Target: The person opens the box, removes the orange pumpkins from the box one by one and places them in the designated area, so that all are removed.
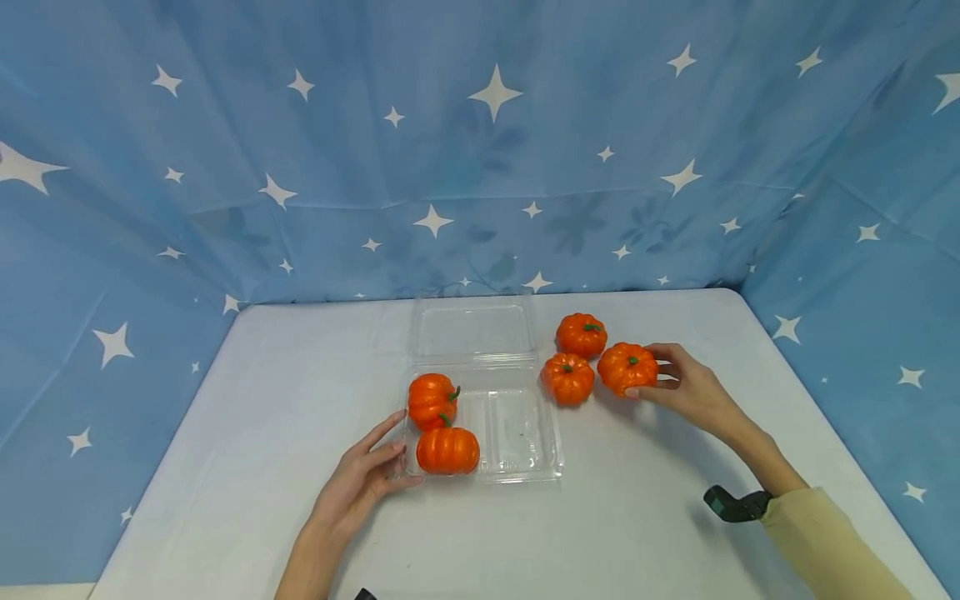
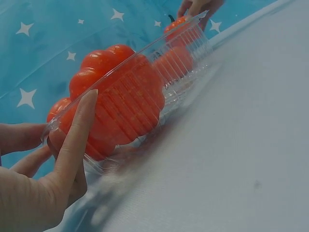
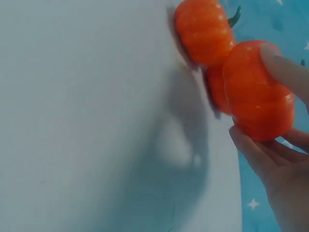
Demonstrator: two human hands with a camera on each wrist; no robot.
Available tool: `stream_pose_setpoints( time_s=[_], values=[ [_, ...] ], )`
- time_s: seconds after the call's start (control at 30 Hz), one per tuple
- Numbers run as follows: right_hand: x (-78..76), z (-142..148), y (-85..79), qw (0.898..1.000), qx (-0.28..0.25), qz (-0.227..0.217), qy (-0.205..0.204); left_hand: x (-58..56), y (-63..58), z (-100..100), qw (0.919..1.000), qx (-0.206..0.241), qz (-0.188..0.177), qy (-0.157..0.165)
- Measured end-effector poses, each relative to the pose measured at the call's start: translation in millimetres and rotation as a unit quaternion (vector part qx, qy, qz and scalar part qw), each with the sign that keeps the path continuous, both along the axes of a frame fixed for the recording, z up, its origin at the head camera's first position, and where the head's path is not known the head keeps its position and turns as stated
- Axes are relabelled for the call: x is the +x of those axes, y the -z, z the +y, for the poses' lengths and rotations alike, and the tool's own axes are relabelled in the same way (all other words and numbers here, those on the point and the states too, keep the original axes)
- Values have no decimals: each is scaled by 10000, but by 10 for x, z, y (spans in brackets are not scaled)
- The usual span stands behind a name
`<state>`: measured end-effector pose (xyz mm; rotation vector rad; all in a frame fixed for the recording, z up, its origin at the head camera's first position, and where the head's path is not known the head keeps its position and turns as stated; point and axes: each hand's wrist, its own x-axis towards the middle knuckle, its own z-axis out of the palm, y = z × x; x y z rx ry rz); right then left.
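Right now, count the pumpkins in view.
5: back pumpkin and front pumpkin in the box; held pumpkin in the right hand; near pumpkin and far pumpkin on the table, right of the box. None seems hidden.

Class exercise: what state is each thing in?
Box: open
Lid: folded back
Rear boxed pumpkin: sideways, stem rightward
Front boxed pumpkin: sideways, stem facing away
Near loose pumpkin: on table, stem up
Far loose pumpkin: on table, not held
Held pumpkin: in right hand, raised
Left hand: touching box
Right hand: gripping held pumpkin
Curtain: hanging
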<state>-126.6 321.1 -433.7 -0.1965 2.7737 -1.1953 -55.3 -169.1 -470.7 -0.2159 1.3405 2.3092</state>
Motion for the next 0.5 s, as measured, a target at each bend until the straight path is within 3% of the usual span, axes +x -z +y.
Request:
stream_pose_setpoints(
  time_s=[0.23, 0.5],
  values=[
    [-173, 36, 159, 9997, 52, -163, 148, 4, -9, -19, 9999, -55, 34, -100],
    [-233, 91, 233, 9986, 163, -379, 316, 4, 13, 6, 10000, 16, -9, -74]
  ],
)
